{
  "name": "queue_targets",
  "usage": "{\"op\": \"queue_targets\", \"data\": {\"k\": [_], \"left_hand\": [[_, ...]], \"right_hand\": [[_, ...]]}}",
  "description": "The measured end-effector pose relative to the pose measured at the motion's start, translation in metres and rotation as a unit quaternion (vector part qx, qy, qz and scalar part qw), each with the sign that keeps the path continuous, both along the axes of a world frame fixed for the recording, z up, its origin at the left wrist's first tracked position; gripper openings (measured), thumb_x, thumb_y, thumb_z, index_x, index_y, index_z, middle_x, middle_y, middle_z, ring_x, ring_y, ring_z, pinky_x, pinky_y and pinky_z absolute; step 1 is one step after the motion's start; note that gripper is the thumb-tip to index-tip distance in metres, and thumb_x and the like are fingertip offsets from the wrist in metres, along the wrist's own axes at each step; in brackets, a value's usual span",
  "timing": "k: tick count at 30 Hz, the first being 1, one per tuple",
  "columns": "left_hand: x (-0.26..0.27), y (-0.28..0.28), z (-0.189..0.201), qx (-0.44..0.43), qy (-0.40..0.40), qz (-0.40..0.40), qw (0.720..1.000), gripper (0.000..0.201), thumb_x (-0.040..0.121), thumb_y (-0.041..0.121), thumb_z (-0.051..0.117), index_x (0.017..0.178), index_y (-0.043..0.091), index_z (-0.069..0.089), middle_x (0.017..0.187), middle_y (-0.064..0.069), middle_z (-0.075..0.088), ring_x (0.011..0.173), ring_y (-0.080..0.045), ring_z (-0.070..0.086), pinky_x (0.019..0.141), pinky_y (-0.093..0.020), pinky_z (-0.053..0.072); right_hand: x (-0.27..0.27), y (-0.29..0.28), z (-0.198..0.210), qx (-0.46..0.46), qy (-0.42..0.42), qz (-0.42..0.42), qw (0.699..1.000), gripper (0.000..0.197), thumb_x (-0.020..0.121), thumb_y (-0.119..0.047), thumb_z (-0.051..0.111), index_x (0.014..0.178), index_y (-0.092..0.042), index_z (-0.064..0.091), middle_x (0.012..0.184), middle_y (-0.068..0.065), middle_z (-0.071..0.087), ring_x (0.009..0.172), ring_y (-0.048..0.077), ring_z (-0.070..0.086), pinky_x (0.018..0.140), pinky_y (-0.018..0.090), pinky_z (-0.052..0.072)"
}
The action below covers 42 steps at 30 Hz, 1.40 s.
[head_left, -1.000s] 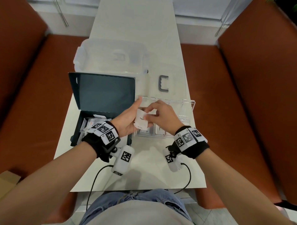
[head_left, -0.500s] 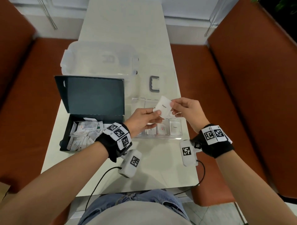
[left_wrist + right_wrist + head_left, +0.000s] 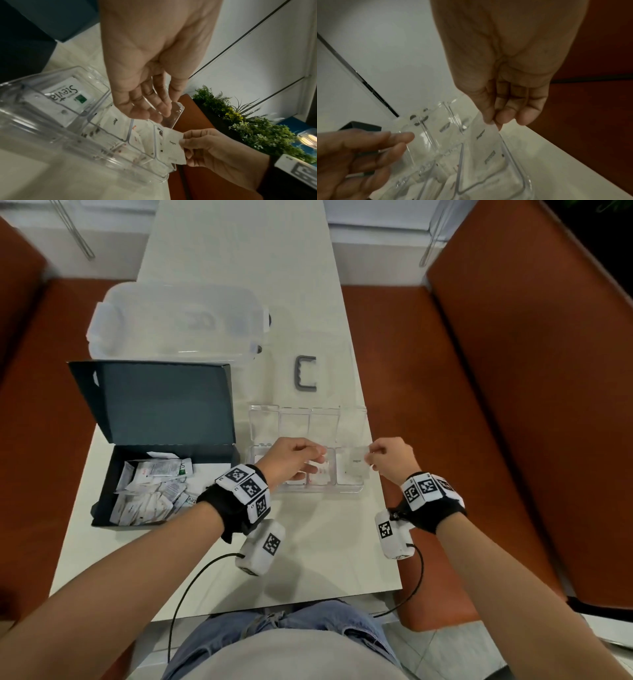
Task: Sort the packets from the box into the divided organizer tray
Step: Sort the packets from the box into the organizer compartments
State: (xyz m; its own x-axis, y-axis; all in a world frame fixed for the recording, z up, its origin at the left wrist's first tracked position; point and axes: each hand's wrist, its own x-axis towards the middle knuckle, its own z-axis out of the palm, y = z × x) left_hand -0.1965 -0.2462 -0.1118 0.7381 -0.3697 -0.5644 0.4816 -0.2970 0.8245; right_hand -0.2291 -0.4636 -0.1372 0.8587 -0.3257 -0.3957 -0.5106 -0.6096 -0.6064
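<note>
The right hand point(image 3: 392, 460) pinches a white sugar packet point(image 3: 356, 463) by its upper corner between thumb and fingertips, and the packet hangs tilted over the rightmost near compartment of the clear divided organizer tray point(image 3: 352, 490); whether its lower edge already touches the packets lying there cannot be told from any view. The left hand point(image 3: 291, 462) hovers over the middle of the tray with loosely curled fingers that hold nothing, and it hides the near compartments beneath it in the head view. The left wrist view shows a Stevia packet point(image 3: 68, 94) flat in an end compartment, while print on the other packets is too blurred to read. The tray's far row is hard to make out through the clear plastic. It lies close to the right edge of the white table point(image 3: 308, 559), with bare tabletop between it and the person. Just left of it stands the dark box point(image 3: 102, 508), lid raised, holding a loose heap of packets point(image 3: 150, 494). Beyond lie a grey C-shaped handle point(image 3: 306, 373) and a translucent bin point(image 3: 178, 323), and orange benches point(image 3: 496, 405) flank the table.
</note>
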Motion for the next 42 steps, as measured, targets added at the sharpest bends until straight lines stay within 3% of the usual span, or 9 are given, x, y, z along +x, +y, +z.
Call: {"op": "queue_targets", "data": {"k": [3, 6, 11, 14, 16, 29, 34, 38, 42], "left_hand": [[-0.001, 0.004, -0.003, 0.013, 0.006, 0.008, 1.000, 0.015, 0.095, 0.018, 0.059, 0.103, 0.012, 0.071, 0.097, -0.001, 0.072, 0.078, -0.014, 0.064, 0.067, -0.021, 0.046], [-0.003, 0.007, -0.004, 0.015, 0.011, 0.016, 1.000, 0.015, 0.095, 0.017, 0.059, 0.103, 0.011, 0.070, 0.097, -0.002, 0.072, 0.080, -0.015, 0.065, 0.065, -0.020, 0.046], [-0.003, 0.009, -0.001, 0.012, 0.007, 0.024, 1.000, 0.012, 0.095, 0.016, 0.058, 0.096, 0.016, 0.071, 0.093, 0.001, 0.072, 0.075, -0.012, 0.065, 0.063, -0.020, 0.045], [-0.002, 0.011, 0.001, 0.012, 0.002, 0.028, 1.000, 0.013, 0.095, 0.016, 0.057, 0.098, 0.015, 0.070, 0.091, 0.001, 0.072, 0.073, -0.011, 0.064, 0.061, -0.021, 0.044], [-0.002, 0.013, 0.002, 0.014, -0.002, 0.029, 0.999, 0.014, 0.096, 0.016, 0.057, 0.100, 0.013, 0.070, 0.092, 0.000, 0.072, 0.072, -0.011, 0.064, 0.061, -0.021, 0.045], [0.001, 0.046, 0.005, 0.017, -0.015, 0.038, 0.999, 0.015, 0.098, 0.019, 0.055, 0.100, 0.018, 0.070, 0.096, 0.002, 0.073, 0.079, -0.012, 0.066, 0.072, -0.024, 0.049], [0.001, 0.064, 0.009, 0.014, -0.024, 0.035, 0.999, 0.016, 0.098, 0.017, 0.054, 0.099, 0.017, 0.070, 0.093, 0.003, 0.074, 0.076, -0.009, 0.066, 0.068, -0.022, 0.048], [0.006, 0.089, 0.015, 0.017, -0.039, 0.046, 0.998, 0.016, 0.098, 0.018, 0.054, 0.101, 0.017, 0.070, 0.090, 0.007, 0.073, 0.075, -0.008, 0.065, 0.066, -0.019, 0.049], [0.016, 0.127, 0.021, 0.031, -0.041, 0.071, 0.996, 0.017, 0.098, 0.020, 0.055, 0.105, 0.017, 0.070, 0.096, 0.004, 0.073, 0.079, -0.009, 0.066, 0.072, -0.021, 0.048]], "right_hand": [[0.002, 0.006, -0.007, -0.010, 0.017, 0.031, 0.999, 0.008, 0.087, -0.010, 0.062, 0.092, -0.005, 0.067, 0.082, 0.009, 0.067, 0.075, 0.017, 0.061, 0.083, 0.033, 0.056], [0.005, 0.011, -0.012, -0.052, 0.017, 0.063, 0.997, 0.010, 0.086, -0.013, 0.065, 0.092, -0.004, 0.068, 0.089, 0.008, 0.066, 0.084, 0.019, 0.058, 0.078, 0.028, 0.050], [0.005, 0.016, -0.015, -0.090, -0.002, 0.106, 0.990, 0.032, 0.082, -0.015, 0.073, 0.110, -0.014, 0.057, 0.098, 0.005, 0.056, 0.088, 0.021, 0.057, 0.075, 0.031, 0.047], [0.002, 0.022, -0.014, -0.170, -0.006, 0.241, 0.956, 0.045, 0.080, -0.024, 0.074, 0.122, -0.028, 0.056, 0.112, -0.001, 0.054, 0.103, 0.022, 0.054, 0.088, 0.036, 0.042], [0.000, 0.025, -0.014, -0.210, 0.009, 0.288, 0.934, 0.050, 0.082, -0.029, 0.072, 0.128, -0.033, 0.053, 0.119, -0.005, 0.053, 0.109, 0.021, 0.049, 0.088, 0.036, 0.033], [-0.008, 0.038, -0.014, -0.210, 0.004, 0.243, 0.947, 0.035, 0.084, -0.021, 0.069, 0.116, -0.022, 0.055, 0.111, -0.004, 0.056, 0.104, 0.020, 0.054, 0.086, 0.037, 0.029], [-0.005, 0.042, -0.002, -0.213, 0.040, 0.249, 0.944, 0.039, 0.085, -0.019, 0.069, 0.120, -0.022, 0.054, 0.111, 0.000, 0.055, 0.099, 0.022, 0.055, 0.089, 0.038, 0.028], [0.006, 0.053, 0.023, -0.221, -0.005, 0.235, 0.946, 0.041, 0.085, -0.011, 0.066, 0.122, -0.025, 0.055, 0.110, 0.000, 0.056, 0.094, 0.019, 0.056, 0.088, 0.037, 0.028], [0.029, 0.099, 0.047, -0.142, -0.050, 0.270, 0.951, 0.028, 0.087, -0.005, 0.061, 0.111, -0.020, 0.064, 0.101, 0.001, 0.062, 0.088, 0.016, 0.056, 0.090, 0.034, 0.042]]}}
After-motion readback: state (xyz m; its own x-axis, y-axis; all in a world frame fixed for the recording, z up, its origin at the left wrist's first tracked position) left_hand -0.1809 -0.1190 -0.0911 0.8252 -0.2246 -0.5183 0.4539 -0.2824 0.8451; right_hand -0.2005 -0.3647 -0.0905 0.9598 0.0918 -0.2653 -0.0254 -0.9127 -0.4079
